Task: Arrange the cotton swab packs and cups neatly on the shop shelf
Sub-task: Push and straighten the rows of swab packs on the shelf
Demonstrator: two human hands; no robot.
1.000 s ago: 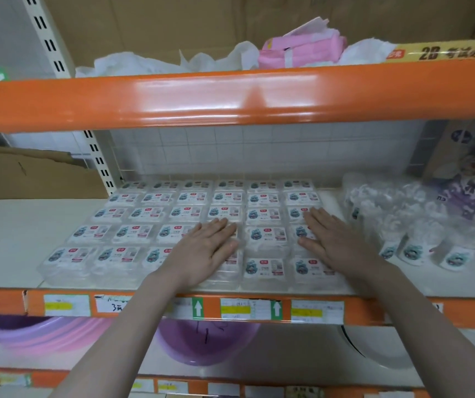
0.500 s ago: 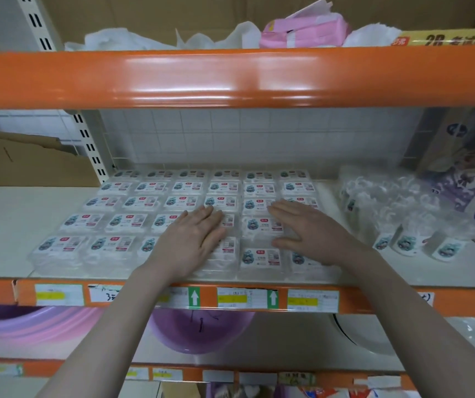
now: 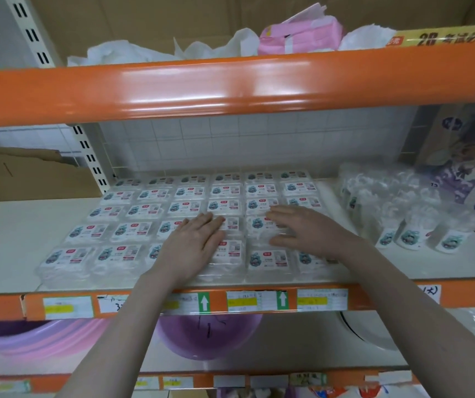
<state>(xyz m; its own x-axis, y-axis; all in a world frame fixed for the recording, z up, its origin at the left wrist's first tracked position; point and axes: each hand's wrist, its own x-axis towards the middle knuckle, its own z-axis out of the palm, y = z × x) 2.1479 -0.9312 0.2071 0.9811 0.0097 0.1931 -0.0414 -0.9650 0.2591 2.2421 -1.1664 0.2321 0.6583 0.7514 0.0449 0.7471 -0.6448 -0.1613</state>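
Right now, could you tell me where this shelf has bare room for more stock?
Bare board lies left of the cotton swab packs, up to the slotted upright. A narrower bare strip separates packs from the bagged cups. The middle is crowded: both hands, left and right, rest flat there.

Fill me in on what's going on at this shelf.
A person is tidying stock. Both hands lie flat on a grid of clear cotton swab packs on the middle shelf: the left hand near the block's centre front, the right hand just beside it. Bagged swab cups sit to the right, untouched.
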